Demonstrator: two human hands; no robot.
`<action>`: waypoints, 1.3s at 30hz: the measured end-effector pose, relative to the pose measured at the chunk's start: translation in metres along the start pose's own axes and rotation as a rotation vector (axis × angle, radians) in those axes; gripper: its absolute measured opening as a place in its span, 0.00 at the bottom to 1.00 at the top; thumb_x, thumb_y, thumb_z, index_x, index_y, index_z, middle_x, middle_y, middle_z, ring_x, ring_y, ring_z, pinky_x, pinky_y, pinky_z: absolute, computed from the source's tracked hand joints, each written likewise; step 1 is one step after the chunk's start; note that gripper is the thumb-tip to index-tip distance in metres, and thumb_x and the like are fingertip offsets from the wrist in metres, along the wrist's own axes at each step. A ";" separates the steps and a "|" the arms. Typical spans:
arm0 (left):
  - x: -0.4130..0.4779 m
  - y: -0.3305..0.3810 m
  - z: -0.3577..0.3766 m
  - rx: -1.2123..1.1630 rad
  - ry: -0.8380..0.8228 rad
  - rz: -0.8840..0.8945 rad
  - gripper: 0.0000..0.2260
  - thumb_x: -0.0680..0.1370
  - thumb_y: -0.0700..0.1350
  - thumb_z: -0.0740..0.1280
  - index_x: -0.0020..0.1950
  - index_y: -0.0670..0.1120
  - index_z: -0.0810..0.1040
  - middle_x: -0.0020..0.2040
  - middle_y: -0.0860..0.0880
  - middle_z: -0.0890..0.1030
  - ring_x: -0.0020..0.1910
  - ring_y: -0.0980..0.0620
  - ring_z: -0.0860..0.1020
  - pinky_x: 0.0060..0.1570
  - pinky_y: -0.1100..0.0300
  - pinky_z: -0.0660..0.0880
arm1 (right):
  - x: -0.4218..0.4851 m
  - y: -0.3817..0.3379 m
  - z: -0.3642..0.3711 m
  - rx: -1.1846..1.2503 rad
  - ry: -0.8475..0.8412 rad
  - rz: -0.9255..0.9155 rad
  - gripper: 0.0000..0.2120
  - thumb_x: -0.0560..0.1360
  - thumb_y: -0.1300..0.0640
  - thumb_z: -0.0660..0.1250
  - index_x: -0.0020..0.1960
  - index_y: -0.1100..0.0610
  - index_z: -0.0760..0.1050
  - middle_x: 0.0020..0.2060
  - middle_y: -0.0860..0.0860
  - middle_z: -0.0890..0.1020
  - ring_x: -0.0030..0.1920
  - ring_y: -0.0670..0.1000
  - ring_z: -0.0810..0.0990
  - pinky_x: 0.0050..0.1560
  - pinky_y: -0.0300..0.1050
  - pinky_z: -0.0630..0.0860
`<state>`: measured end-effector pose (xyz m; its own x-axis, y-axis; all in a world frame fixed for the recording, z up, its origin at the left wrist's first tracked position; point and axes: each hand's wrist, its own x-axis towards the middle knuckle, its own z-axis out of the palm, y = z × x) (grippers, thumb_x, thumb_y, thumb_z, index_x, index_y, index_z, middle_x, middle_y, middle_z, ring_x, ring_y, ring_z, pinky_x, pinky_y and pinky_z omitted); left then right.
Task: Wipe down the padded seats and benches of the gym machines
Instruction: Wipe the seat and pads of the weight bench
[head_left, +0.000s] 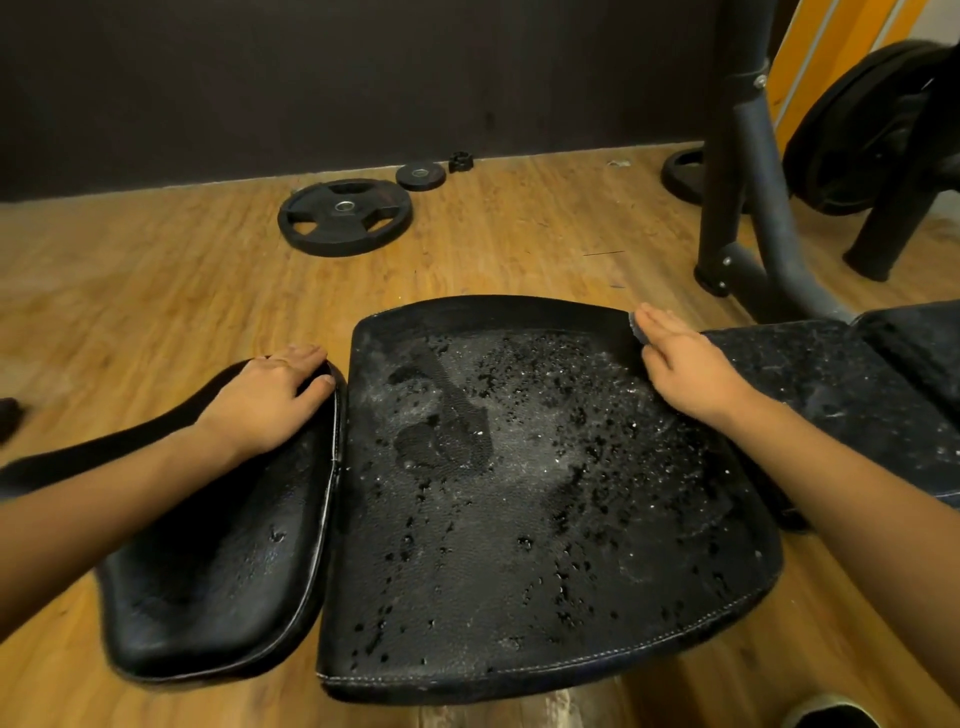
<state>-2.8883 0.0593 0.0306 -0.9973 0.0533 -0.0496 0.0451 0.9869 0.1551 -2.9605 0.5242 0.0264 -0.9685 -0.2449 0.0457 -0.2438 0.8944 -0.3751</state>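
A wide black padded seat (519, 519) fills the middle of the view, dusty and speckled with wet droplets. A smaller black pad (218, 571) lies beside it on the left. My left hand (270, 395) rests flat on the far end of that small pad, thumb over its edge. My right hand (685, 364) lies with straight fingers on the seat's far right corner, pressing a small grey cloth (636, 328) that peeks out under the fingertips. A further dusty black bench section (831, 395) runs off to the right.
Wooden floor surrounds the seat. A large weight plate (345, 217), a small plate (421, 176) and a collar (461, 161) lie near the dark back wall. A black machine frame (748, 197) with loaded plates (872, 130) stands at the back right.
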 end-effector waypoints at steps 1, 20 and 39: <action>-0.001 0.001 0.000 0.000 0.004 -0.003 0.26 0.84 0.54 0.56 0.78 0.43 0.64 0.78 0.44 0.64 0.78 0.48 0.60 0.77 0.53 0.54 | -0.006 0.001 -0.001 -0.008 -0.009 -0.012 0.26 0.83 0.61 0.57 0.79 0.58 0.57 0.79 0.53 0.59 0.79 0.55 0.54 0.74 0.39 0.46; -0.006 0.005 0.001 -0.010 0.023 -0.025 0.24 0.84 0.54 0.57 0.77 0.44 0.66 0.77 0.44 0.66 0.77 0.46 0.61 0.76 0.50 0.57 | -0.086 -0.009 0.004 -0.032 -0.011 0.048 0.25 0.83 0.63 0.55 0.79 0.52 0.60 0.79 0.46 0.59 0.80 0.52 0.53 0.76 0.45 0.51; -0.011 0.017 -0.007 0.050 -0.002 -0.024 0.21 0.84 0.51 0.56 0.74 0.42 0.70 0.76 0.42 0.67 0.73 0.41 0.68 0.71 0.50 0.63 | -0.128 -0.020 -0.009 -0.022 -0.071 0.117 0.22 0.82 0.64 0.56 0.76 0.59 0.64 0.77 0.52 0.64 0.77 0.59 0.60 0.76 0.55 0.58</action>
<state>-2.8767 0.0741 0.0405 -0.9981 0.0295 -0.0549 0.0237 0.9943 0.1041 -2.8320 0.5415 0.0366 -0.9844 -0.1641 -0.0631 -0.1317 0.9261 -0.3537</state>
